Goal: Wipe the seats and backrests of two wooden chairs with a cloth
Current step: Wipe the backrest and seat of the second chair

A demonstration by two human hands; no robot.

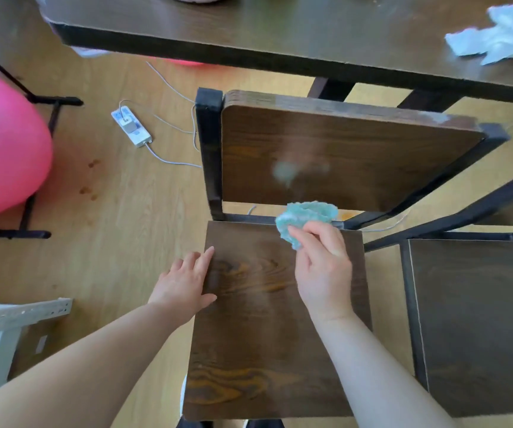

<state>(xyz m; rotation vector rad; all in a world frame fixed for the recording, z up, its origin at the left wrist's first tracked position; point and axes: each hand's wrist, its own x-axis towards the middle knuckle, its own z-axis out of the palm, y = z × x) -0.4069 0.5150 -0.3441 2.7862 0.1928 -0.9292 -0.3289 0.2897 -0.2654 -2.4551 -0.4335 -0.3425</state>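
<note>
Right hand (323, 273) pinches teal cloth (306, 222) at seat (267, 350) 12 o'clock edge; left hand (184, 282) flat, fingers spread, on 9 o'clock edge.

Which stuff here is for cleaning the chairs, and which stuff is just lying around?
For the job:
- teal cloth, bunched in the right hand
- left hand, flat on the seat's edge
- near chair
- second chair beside it

Just lying about:
- pink ball
- power strip on the floor
- crumpled white cloth on the table
</note>
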